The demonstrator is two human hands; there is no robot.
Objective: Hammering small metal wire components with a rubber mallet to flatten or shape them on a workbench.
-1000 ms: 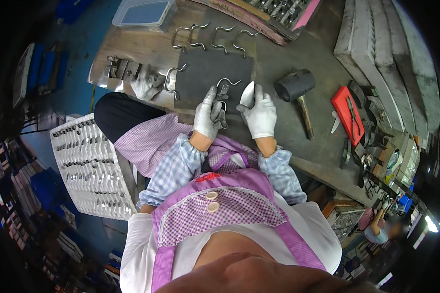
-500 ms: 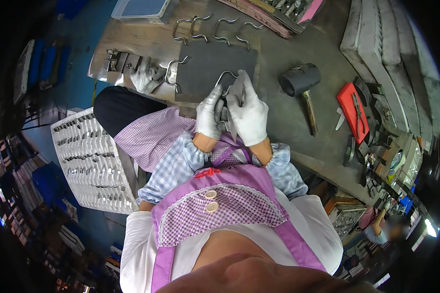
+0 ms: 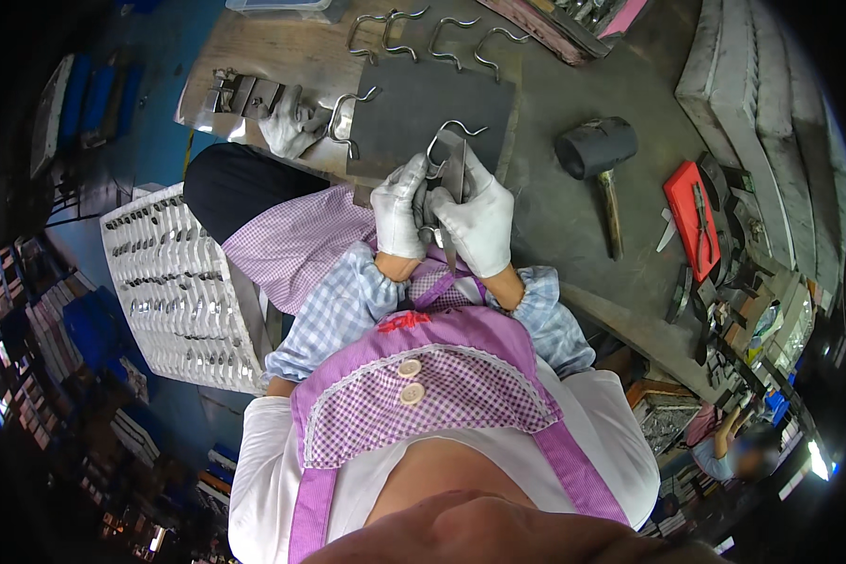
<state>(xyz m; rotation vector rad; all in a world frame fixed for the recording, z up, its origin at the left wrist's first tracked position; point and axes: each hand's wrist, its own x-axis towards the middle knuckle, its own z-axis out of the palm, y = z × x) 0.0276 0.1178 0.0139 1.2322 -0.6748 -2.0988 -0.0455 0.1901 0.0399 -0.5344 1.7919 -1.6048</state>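
Both hands wear white gloves and meet over the table's near edge. My left hand (image 3: 399, 209) is closed around a shiny bent metal rod (image 3: 461, 125), whose curved end sticks out above the fingers. My right hand (image 3: 482, 218) pinches a flat grey metal strip (image 3: 455, 171) with a tapering lower end, held upright against the rod. The fingers partly hide where the two touch. Just beyond lies a dark square mat (image 3: 432, 111). Another bent rod (image 3: 344, 122) rests at the mat's left edge, and several more (image 3: 451, 42) lie along its far side.
A black-headed mallet (image 3: 596, 148) lies right of the mat. Farther right, pliers rest on a red tray (image 3: 692, 221). A metal fixture (image 3: 244, 94) and a soiled glove (image 3: 292, 124) are at left. A white rack (image 3: 183, 291) of metal parts stands beside my left leg; grey padded slabs (image 3: 719, 103) line the right.
The view has shifted slightly, so the table things appear farther right and higher. My right hand and the strip have tilted and moved lower along the rod; both hands keep their hold.
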